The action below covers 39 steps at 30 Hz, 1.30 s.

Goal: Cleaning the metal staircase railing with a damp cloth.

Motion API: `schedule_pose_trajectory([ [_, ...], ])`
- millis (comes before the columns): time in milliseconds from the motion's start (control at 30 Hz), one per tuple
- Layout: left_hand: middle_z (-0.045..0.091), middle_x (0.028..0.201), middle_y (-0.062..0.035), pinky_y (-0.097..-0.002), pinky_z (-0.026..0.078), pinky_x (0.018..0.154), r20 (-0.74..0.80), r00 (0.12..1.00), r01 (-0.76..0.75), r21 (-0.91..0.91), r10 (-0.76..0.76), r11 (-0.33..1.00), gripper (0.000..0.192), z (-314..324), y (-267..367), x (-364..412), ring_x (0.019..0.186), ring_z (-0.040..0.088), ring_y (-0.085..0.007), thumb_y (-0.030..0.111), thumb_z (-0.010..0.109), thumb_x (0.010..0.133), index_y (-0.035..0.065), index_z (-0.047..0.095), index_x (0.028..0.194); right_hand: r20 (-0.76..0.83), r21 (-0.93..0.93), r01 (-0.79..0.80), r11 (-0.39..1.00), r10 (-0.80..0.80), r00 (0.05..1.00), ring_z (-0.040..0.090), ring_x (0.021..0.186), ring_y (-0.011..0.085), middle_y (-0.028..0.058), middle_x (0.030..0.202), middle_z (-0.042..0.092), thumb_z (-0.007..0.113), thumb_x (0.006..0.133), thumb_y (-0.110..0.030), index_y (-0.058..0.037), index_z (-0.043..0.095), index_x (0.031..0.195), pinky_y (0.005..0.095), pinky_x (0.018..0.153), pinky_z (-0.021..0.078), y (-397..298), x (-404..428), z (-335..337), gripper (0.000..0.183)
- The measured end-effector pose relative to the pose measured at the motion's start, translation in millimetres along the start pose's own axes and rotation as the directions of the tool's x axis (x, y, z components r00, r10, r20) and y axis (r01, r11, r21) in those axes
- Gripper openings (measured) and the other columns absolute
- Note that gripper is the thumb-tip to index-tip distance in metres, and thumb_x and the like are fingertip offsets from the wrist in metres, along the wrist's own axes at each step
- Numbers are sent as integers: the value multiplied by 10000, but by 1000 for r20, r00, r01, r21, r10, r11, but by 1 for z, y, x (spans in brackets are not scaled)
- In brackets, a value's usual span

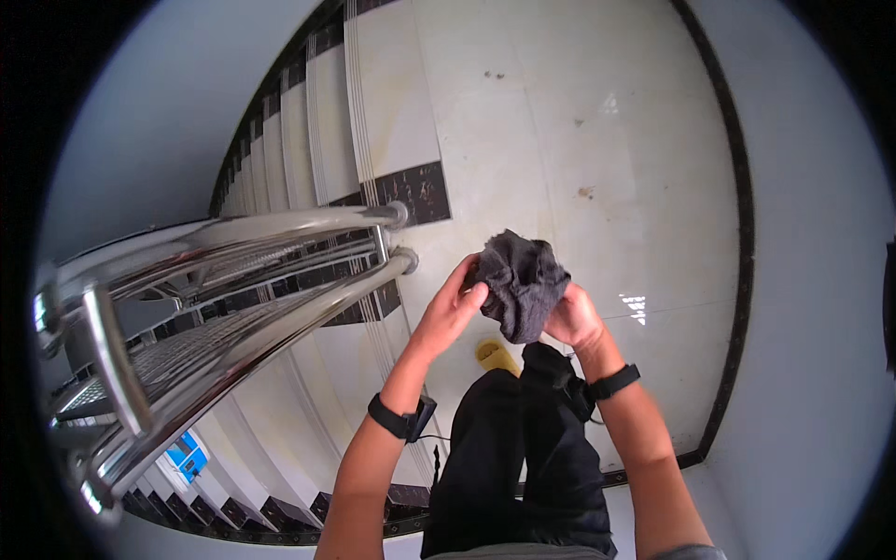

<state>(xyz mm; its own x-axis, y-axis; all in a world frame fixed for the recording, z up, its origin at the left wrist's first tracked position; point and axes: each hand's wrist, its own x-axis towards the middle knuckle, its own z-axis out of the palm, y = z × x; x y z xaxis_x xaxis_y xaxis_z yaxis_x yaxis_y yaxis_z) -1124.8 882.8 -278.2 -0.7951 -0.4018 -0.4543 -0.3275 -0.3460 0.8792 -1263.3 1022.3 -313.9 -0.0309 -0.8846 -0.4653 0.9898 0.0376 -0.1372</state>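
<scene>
A crumpled dark grey cloth [521, 283] is held up in front of me, above the landing floor. My left hand [448, 308] grips its left side, the thumb lying toward the front. On the other side my right hand [575, 316] holds the lower right edge, its fingers partly hidden behind the fabric. Below the cloth, a yellow slipper [495, 355] shows by my black trousers [490, 448]. Each wrist wears a black strap [613, 382].
Polished steel handrails [308, 224] run along my left. One flight of stairs [329, 105] lies at the upper left, another [280, 413] at the lower left. A blue-and-white object [186, 456] is near the lower steps. A dark skirting strip [745, 210] edges the tiled landing [630, 175] and wall.
</scene>
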Motion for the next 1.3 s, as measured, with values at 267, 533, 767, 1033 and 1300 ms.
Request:
schedule_pose_trajectory([
  [267,394,1251,-137,-327,380,898,15,888,-375,604,460,704,507,69,141,-51,1115,438,-243,83,603,780,38,398,1241,122,-531,165,831,-118,986,484,1060,163,54,1111,552,454,815,-77,3,519,1095,295,911,367,-68,-111,122,298],
  [533,567,743,-104,-297,437,525,-179,878,-322,464,444,825,226,111,270,-67,564,570,-179,181,580,827,10,444,883,579,-787,496,-366,-163,799,279,1197,424,212,1270,355,516,724,-18,51,501,1039,418,1003,266,-115,-147,258,322],
  [767,543,861,-7,-216,419,726,-266,841,-422,221,470,879,184,86,304,-69,788,475,-55,105,423,920,-26,531,991,252,-409,537,738,-474,844,322,1217,182,87,1283,389,478,867,-75,5,433,1195,321,995,272,-114,-129,284,340],
  [1033,551,772,-15,-221,430,624,-381,767,-487,179,516,855,239,38,321,-67,688,509,-69,166,428,922,-32,508,1031,176,-600,432,673,-416,892,536,841,90,11,933,581,564,794,22,-47,543,945,236,782,417,-134,-68,347,168],
  [1300,538,1075,-68,-303,398,881,-489,805,-591,-606,337,533,238,-14,335,-59,987,528,-152,186,393,914,48,483,1086,-73,-514,271,814,-357,931,576,844,166,47,935,586,631,757,-100,-7,532,985,284,792,460,-154,-46,396,266],
])
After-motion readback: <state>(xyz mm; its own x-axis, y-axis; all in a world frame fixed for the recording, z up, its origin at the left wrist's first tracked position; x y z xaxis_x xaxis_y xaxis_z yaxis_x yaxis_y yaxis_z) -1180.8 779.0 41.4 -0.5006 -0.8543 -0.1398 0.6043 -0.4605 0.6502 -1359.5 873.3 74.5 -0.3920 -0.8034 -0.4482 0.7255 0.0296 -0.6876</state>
